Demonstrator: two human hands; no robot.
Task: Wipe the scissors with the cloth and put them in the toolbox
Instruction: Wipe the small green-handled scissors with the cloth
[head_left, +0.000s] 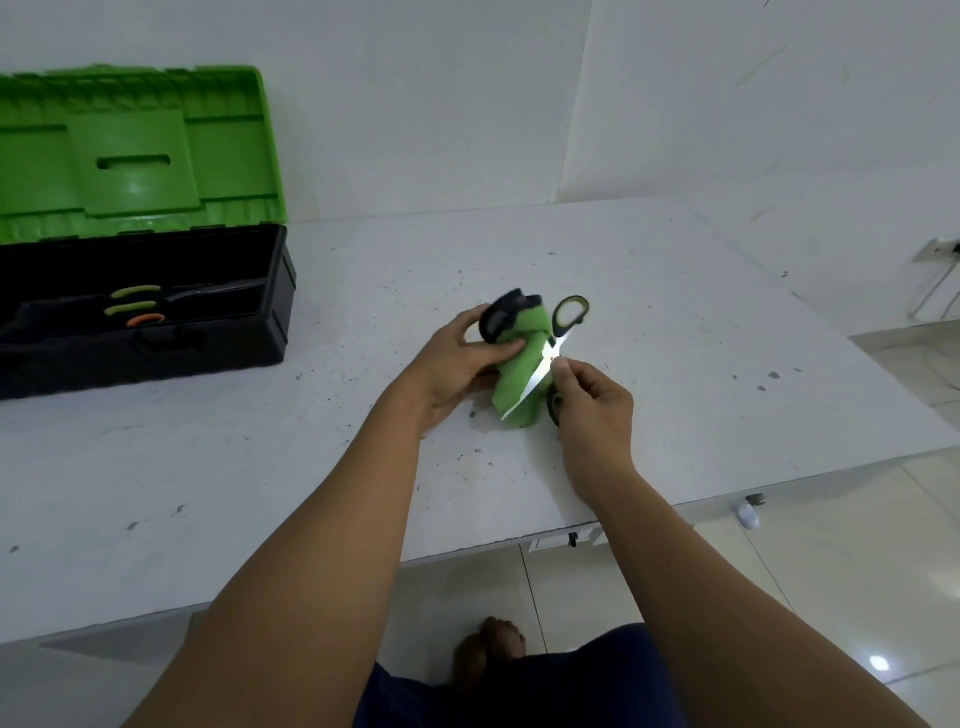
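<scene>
At far left we see the toolbox (140, 332), lid raised, holding 3 looped handles (136, 307): 2 green, 1 orange. At table centre, our left hand (457, 364) grips the cloth (519, 358) around the scissors (545, 364); our right hand (592, 410) pinches them at the pivot.

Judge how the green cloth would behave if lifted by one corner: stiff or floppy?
Probably floppy: the green cloth bunches and folds where the left hand grips it. It likely drapes, since its lower end sags by the scissors blade. It seems light and unlikely to slip.
</scene>
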